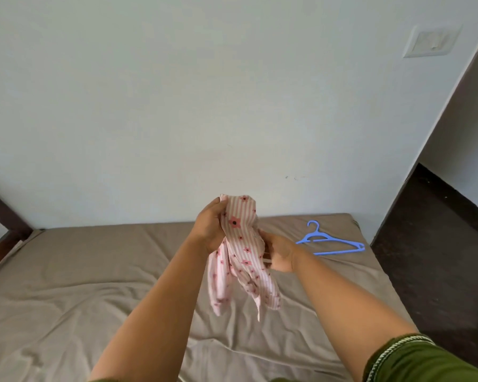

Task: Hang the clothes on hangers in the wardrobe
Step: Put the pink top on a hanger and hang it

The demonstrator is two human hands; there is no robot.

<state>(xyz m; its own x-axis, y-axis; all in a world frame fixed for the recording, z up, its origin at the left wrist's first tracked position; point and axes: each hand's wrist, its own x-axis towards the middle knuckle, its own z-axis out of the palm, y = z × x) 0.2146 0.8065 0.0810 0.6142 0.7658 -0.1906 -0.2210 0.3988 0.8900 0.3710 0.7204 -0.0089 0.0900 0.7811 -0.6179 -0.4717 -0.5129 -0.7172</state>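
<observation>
A small pink-and-white striped garment [242, 244] with red flowers hangs bunched above the bed. My left hand [210, 226] grips its upper part, thumb over the top fold. My right hand [279, 253] holds its right side a little lower, fingers curled round the cloth. The loose lower part dangles between my forearms. A blue plastic hanger [330, 241] lies flat on the bed at the far right, apart from both hands. No wardrobe is in view.
The bed [94, 285] has a wrinkled taupe sheet and fills the lower half of the view. A pale wall stands behind it. Dark floor [439, 257] runs along the bed's right side. A dark wooden frame piece [3, 213] sits at far left.
</observation>
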